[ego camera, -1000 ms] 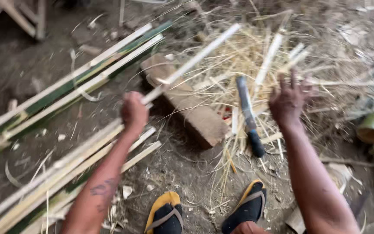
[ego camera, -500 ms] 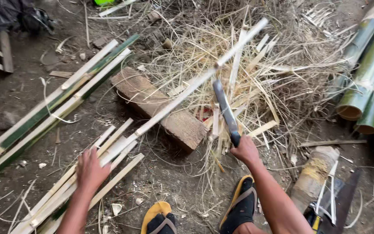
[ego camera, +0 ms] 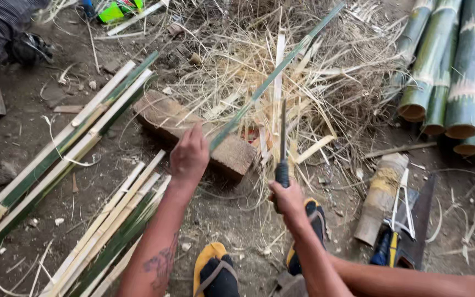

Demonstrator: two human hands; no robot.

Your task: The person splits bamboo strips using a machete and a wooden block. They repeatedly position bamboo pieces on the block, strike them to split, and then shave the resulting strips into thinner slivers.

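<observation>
A long, thin green bamboo strip (ego camera: 273, 71) is gripped at its near end by the left hand (ego camera: 189, 155), whose fingers are closed around it. The strip is held slanting upward and away to the right, above a pile of pale dry bamboo shavings (ego camera: 303, 104). A long dark-bladed knife with a dark handle (ego camera: 282, 148) is clasped in the closed right hand (ego camera: 287, 199), with the blade pointed upward and seen nearly edge-on, just beside the strip. Whether blade and strip are touching cannot be told.

Under the left hand a worn brown wooden block (ego camera: 193, 129) is seen lying on the dirt ground (ego camera: 39, 126). 2 bundles of split green and pale bamboo slats (ego camera: 67, 148) are laid diagonally on the left. At the upper right, thick green bamboo culms with cut ends (ego camera: 446, 71) are stacked together. To the right of the right hand a short brown bamboo section (ego camera: 380, 195) is lying beside a dark saw blade (ego camera: 421, 220) and a blue and yellow tool (ego camera: 387, 247). 2 feet in yellow and black sandals (ego camera: 215, 272) are planted near the bottom edge.
</observation>
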